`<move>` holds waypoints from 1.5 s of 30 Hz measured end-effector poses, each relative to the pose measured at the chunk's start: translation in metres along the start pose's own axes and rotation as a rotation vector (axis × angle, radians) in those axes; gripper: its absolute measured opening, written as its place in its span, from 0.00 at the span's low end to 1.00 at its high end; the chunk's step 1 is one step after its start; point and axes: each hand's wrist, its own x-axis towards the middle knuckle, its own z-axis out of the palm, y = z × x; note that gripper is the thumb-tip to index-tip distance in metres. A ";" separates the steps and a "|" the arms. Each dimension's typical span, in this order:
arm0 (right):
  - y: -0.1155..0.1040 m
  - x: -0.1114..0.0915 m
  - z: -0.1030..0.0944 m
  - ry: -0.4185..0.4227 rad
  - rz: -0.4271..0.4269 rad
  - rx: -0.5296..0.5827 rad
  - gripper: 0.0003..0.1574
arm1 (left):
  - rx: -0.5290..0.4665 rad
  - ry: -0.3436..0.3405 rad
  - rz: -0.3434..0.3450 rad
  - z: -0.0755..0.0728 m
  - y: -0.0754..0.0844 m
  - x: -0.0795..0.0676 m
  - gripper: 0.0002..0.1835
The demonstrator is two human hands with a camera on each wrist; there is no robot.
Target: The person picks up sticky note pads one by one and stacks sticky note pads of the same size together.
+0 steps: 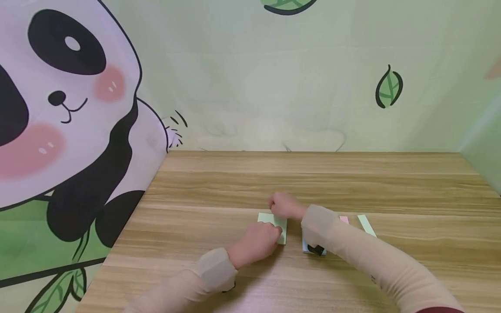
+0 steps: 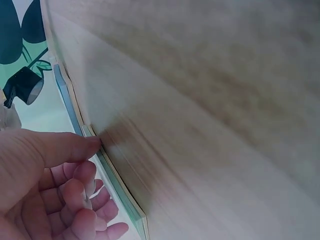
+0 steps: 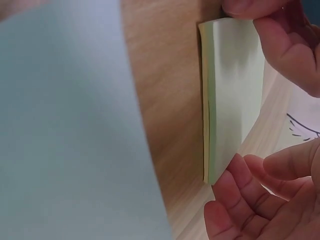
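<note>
A pale green sticky note pad (image 1: 282,237) lies on the table with a yellow layer under it, both edges showing in the right wrist view. My left hand (image 1: 256,244) pinches its near edge, thumb (image 2: 82,146) against the side of the stack. Beyond it, my right hand (image 1: 286,205) touches the far corner with loosely bent fingertips (image 3: 227,187); its thumb (image 3: 292,161) stands apart from the paper. Beneath the right wrist sits a blue pad (image 1: 306,250), mostly hidden by the sleeve and a small black wrist camera (image 1: 315,249). It looms blurred in the right wrist view.
Right of the right forearm, a pink piece (image 1: 344,219) and a narrow pale green strip (image 1: 365,225) lie partly covered by the sleeve. The wooden table (image 1: 219,182) meets a panda-printed backdrop (image 1: 250,87) at the back and left.
</note>
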 end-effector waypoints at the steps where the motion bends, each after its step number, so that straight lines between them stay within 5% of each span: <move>1: 0.000 0.000 0.000 0.003 -0.001 0.001 0.10 | 0.001 0.005 -0.002 0.000 0.000 0.000 0.08; 21: 0.005 0.004 0.004 -0.004 0.021 0.014 0.11 | -0.031 -0.035 -0.028 0.002 0.000 0.000 0.07; 26: 0.007 0.002 0.001 0.011 0.069 0.065 0.09 | -0.198 -0.117 -0.024 -0.005 -0.008 -0.002 0.11; 32: 0.013 -0.004 -0.003 0.058 0.174 0.144 0.16 | -0.473 -0.141 -0.214 -0.014 -0.030 -0.004 0.08; 37: 0.016 -0.009 -0.006 0.029 0.234 0.199 0.15 | -0.555 -0.155 -0.409 -0.009 -0.052 -0.004 0.07; 45: 0.014 -0.018 -0.009 -0.037 0.375 0.393 0.11 | -0.651 -0.203 -0.482 0.002 -0.065 -0.004 0.07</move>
